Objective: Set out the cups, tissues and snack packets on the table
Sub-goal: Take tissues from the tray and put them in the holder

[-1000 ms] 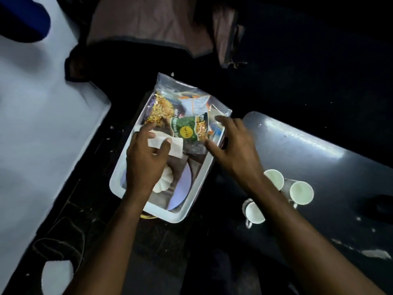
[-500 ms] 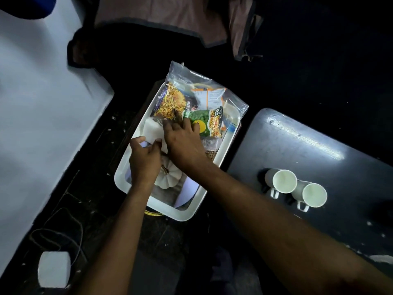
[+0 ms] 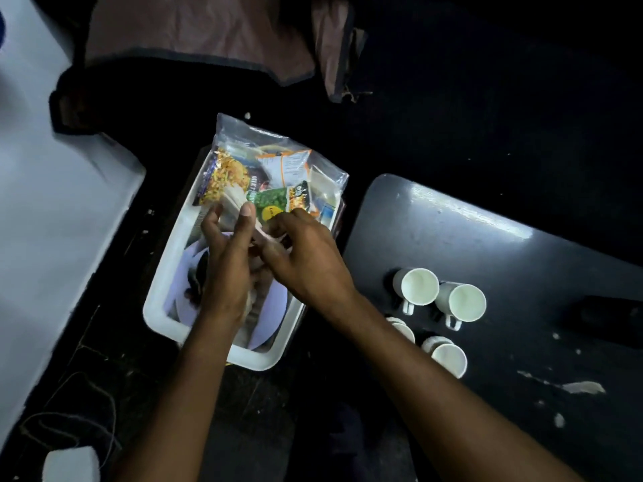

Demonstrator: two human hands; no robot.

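A white tray [image 3: 163, 293] on the dark floor holds a clear bag of snack packets [image 3: 278, 161], among them a yellow-and-purple one [image 3: 224, 175] and a green one [image 3: 275, 200]. Both hands are over the tray's middle. My left hand [image 3: 226, 262] holds a stack of white tissues [image 3: 231, 200] between thumb and fingers. My right hand [image 3: 302, 255] pinches the same stack from the right. Several white cups stand on the dark table [image 3: 487, 245] to the right: two at the back [image 3: 415, 285] [image 3: 461, 300], one in front [image 3: 447, 356], one partly hidden by my right forearm [image 3: 402, 328].
A white surface [image 3: 52, 220] runs along the left. A brown cloth [image 3: 195, 33] hangs at the top. A small white block [image 3: 71, 464] and a cable lie on the floor at bottom left. A purple plate [image 3: 269, 318] sits inside the tray.
The left hand has lifted the tissues higher and my right hand has come back to pinch them. The camera has shifted, so more cups show on the table.
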